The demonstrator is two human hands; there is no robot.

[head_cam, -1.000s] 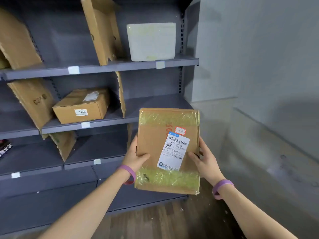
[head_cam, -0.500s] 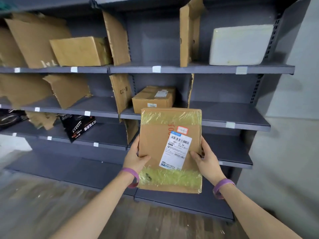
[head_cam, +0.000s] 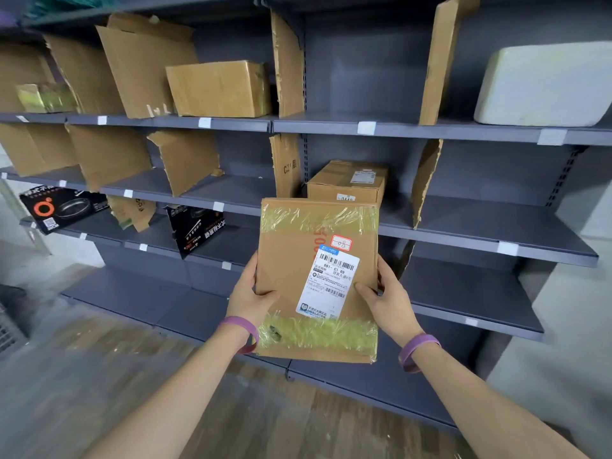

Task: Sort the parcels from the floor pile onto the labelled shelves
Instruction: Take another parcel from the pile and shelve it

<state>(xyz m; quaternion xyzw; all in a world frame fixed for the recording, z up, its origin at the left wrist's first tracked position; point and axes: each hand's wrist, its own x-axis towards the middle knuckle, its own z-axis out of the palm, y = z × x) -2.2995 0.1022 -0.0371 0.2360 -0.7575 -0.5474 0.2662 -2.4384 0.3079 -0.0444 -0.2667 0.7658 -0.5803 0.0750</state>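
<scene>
I hold a flat brown cardboard parcel (head_cam: 291,260) upright in front of the shelves. Yellowish tape bands cross its top and bottom, and it carries a white barcode label and a small red-framed sticker. My left hand (head_cam: 250,298) grips its left edge with the thumb on the front. My right hand (head_cam: 387,301) grips the right edge the same way. Behind it stands the dark grey shelf unit (head_cam: 364,127), with white tags along the shelf edges and torn cardboard dividers (head_cam: 286,66) between bays.
On the shelves sit a brown box (head_cam: 347,182) just behind the parcel, a taped box (head_cam: 220,89) higher up, a white foam box (head_cam: 543,84) at the right, and black product boxes (head_cam: 195,231) at the left. Below is wooden flooring (head_cam: 231,409).
The view has swung left along the shelving, bringing more bays on the left into sight. The parcel stays held the same way in both hands.
</scene>
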